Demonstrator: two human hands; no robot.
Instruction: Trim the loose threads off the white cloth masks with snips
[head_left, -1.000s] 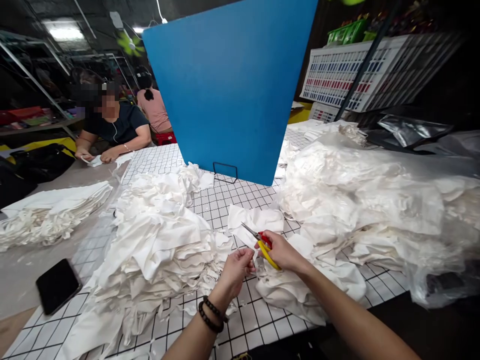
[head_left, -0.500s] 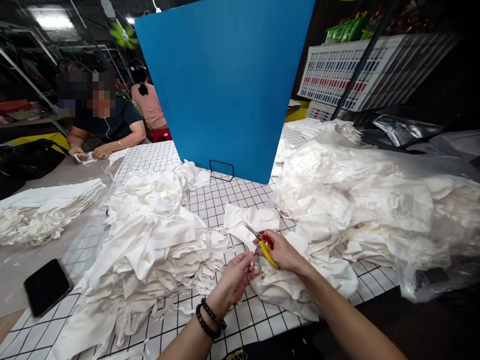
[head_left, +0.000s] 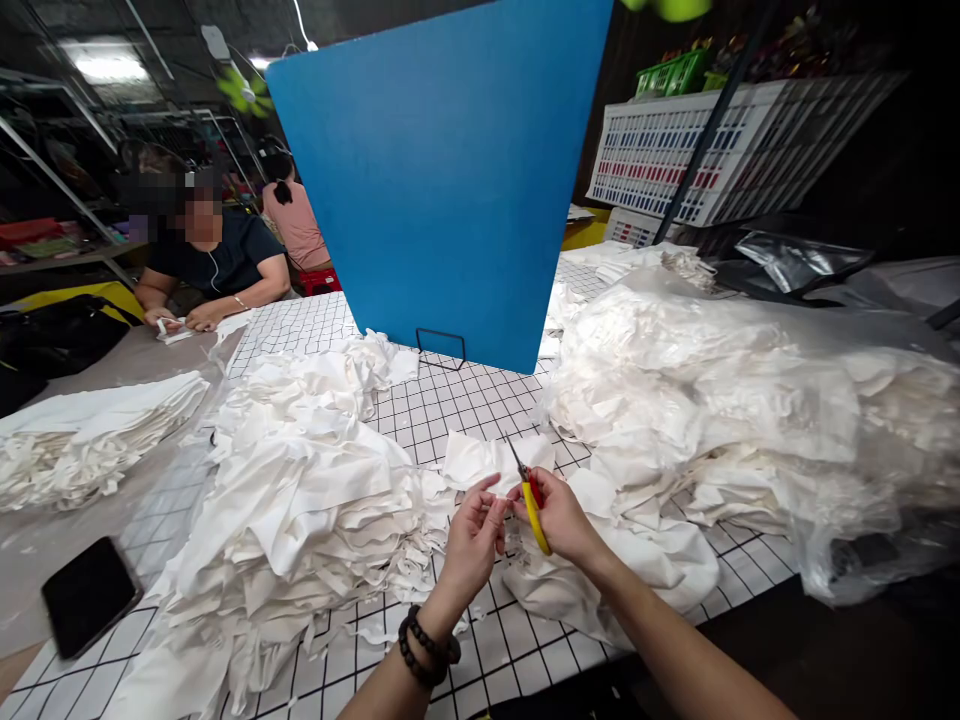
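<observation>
A blue board [head_left: 450, 180] stands upright well beyond both hands. A bagged heap of white cloth [head_left: 750, 400] spreads off to the right hand's outer side; a stacked cloth pile [head_left: 300, 500] sits just left of the left hand. On the grid table [head_left: 465, 400], the white fabric piece [head_left: 600, 575] lies under the hands. The right hand [head_left: 562, 520] grips yellow-handled snips [head_left: 529, 495], blades pointing away. The left hand [head_left: 472, 540], beside it, pinches something small and white; what exactly, I cannot tell
</observation>
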